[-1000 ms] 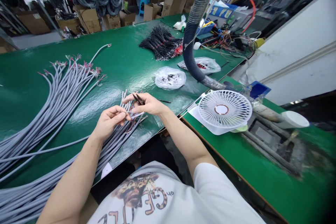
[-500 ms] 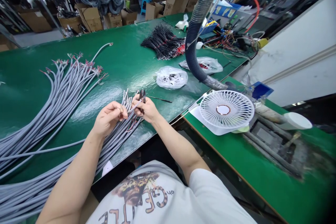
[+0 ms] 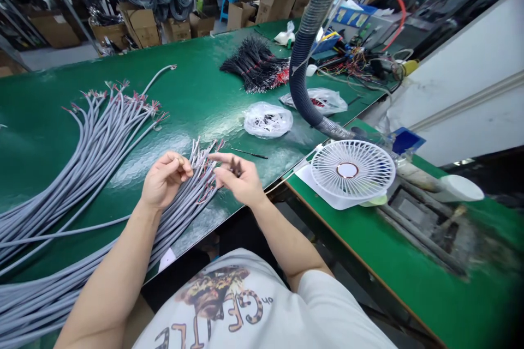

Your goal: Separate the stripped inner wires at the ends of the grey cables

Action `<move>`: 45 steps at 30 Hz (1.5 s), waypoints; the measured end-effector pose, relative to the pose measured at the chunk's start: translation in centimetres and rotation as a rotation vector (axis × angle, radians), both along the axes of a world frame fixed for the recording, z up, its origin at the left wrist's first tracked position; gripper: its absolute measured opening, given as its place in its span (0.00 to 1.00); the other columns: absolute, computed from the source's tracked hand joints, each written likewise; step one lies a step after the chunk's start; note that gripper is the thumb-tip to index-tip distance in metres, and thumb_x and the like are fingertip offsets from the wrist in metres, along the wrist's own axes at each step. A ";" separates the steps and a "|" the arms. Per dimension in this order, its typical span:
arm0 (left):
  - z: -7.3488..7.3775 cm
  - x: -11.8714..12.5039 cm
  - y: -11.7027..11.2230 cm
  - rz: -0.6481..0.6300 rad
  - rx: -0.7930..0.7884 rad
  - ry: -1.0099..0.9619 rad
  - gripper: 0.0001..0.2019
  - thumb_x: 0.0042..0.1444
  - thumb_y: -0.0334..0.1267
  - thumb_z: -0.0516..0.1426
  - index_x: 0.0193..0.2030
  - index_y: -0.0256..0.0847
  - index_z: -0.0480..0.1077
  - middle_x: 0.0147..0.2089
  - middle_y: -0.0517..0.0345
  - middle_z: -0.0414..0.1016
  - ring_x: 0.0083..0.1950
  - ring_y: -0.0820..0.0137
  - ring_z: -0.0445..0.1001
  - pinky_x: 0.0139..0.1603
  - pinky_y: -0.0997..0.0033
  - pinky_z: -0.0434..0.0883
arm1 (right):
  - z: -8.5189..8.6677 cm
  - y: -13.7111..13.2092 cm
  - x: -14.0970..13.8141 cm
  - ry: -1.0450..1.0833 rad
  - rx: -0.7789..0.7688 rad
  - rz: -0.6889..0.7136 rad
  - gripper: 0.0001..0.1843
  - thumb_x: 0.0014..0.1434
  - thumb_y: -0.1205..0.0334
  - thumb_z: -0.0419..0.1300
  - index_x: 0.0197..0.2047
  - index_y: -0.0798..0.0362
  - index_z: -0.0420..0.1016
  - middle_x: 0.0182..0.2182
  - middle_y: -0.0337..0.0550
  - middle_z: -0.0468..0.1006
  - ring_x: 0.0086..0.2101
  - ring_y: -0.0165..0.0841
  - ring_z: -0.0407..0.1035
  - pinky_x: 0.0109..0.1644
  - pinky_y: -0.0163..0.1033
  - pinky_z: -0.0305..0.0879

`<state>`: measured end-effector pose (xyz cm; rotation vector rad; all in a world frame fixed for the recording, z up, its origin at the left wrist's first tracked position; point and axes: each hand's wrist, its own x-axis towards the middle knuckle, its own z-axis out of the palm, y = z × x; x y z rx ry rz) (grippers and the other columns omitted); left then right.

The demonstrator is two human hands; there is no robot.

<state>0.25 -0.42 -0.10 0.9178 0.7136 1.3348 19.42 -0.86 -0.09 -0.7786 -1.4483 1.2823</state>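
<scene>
My left hand [image 3: 166,179] is closed in a pinch over the near bundle of grey cables [image 3: 180,223]. A single grey cable [image 3: 98,227] runs behind my left forearm toward that hand; its end is mostly hidden by the fingers. Across from it, my right hand [image 3: 241,177] is curled around small dark wire cutters [image 3: 234,166], blurred by motion, with the index finger stretched toward the left hand. Beneath both hands lie the bundle's ends, with thin red and white wires [image 3: 207,191] showing.
A second grey cable bundle [image 3: 94,158] with stripped ends spreads over the green table [image 3: 196,76]. Beyond my right hand are a thin black tool [image 3: 249,153], plastic bags [image 3: 268,120], and black wires [image 3: 254,65]. A ribbed hose [image 3: 298,71] and white fan [image 3: 352,168] stand to the right.
My right hand has drawn back slightly to the right with the cutters, and its index finger has straightened. My left hand has shifted a little left, so the gap between them is wider.
</scene>
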 end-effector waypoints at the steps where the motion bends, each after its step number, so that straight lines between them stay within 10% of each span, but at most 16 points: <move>1: 0.0 0.0 0.0 -0.002 0.001 0.005 0.10 0.49 0.39 0.65 0.28 0.37 0.70 0.26 0.58 0.73 0.28 0.74 0.72 0.25 0.79 0.64 | -0.1 0.1 -0.5 -0.050 0.013 0.064 0.23 0.58 0.54 0.59 0.54 0.58 0.70 0.20 0.35 0.71 0.21 0.26 0.63 0.29 0.33 0.61; 12: 0.3 -1.1 0.0 -0.096 0.035 0.216 0.14 0.49 0.48 0.63 0.30 0.35 0.76 0.30 0.50 0.76 0.30 0.69 0.72 0.29 0.72 0.69 | -0.9 1.2 -0.8 -0.404 0.448 0.057 0.15 0.64 0.58 0.49 0.35 0.55 0.74 0.33 0.46 0.78 0.33 0.30 0.72 0.41 0.34 0.66; 17: 0.5 -1.5 -0.4 -0.470 -0.012 0.529 0.19 0.55 0.51 0.58 0.33 0.34 0.79 0.22 0.52 0.74 0.17 0.75 0.63 0.18 0.75 0.58 | -1.0 1.1 -0.5 -0.424 0.508 -0.002 0.16 0.64 0.56 0.49 0.34 0.53 0.74 0.35 0.50 0.78 0.36 0.34 0.72 0.43 0.39 0.67; 27: 0.8 -1.6 -0.9 -0.184 0.248 0.688 0.09 0.50 0.41 0.63 0.33 0.37 0.81 0.20 0.56 0.73 0.21 0.74 0.65 0.23 0.75 0.64 | -5.1 0.8 -0.4 -0.146 0.058 -0.035 0.19 0.60 0.48 0.55 0.33 0.56 0.73 0.20 0.36 0.67 0.21 0.26 0.61 0.28 0.34 0.60; 34: 0.6 -0.7 -0.5 -0.082 0.369 0.784 0.07 0.47 0.40 0.64 0.32 0.43 0.82 0.28 0.53 0.80 0.26 0.69 0.73 0.30 0.74 0.68 | -1.2 -0.6 4.5 -0.268 0.174 -0.521 0.14 0.58 0.54 0.59 0.45 0.51 0.74 0.19 0.32 0.64 0.20 0.27 0.58 0.27 0.35 0.59; 41: -0.9 -0.6 -0.3 -0.020 0.512 0.953 0.08 0.52 0.43 0.61 0.35 0.46 0.81 0.31 0.54 0.82 0.29 0.68 0.75 0.34 0.73 0.68 | 2.4 -3.0 3.6 -0.672 0.348 -0.078 0.11 0.60 0.61 0.57 0.44 0.51 0.78 0.37 0.46 0.81 0.29 0.32 0.72 0.35 0.36 0.66; 45: -1.2 -0.5 -0.2 -0.006 0.512 0.996 0.07 0.52 0.42 0.62 0.35 0.47 0.81 0.30 0.55 0.81 0.29 0.69 0.75 0.35 0.73 0.66 | 1.8 -1.9 1.8 -0.809 0.276 -0.106 0.13 0.61 0.60 0.57 0.47 0.53 0.76 0.38 0.47 0.81 0.32 0.33 0.74 0.38 0.36 0.65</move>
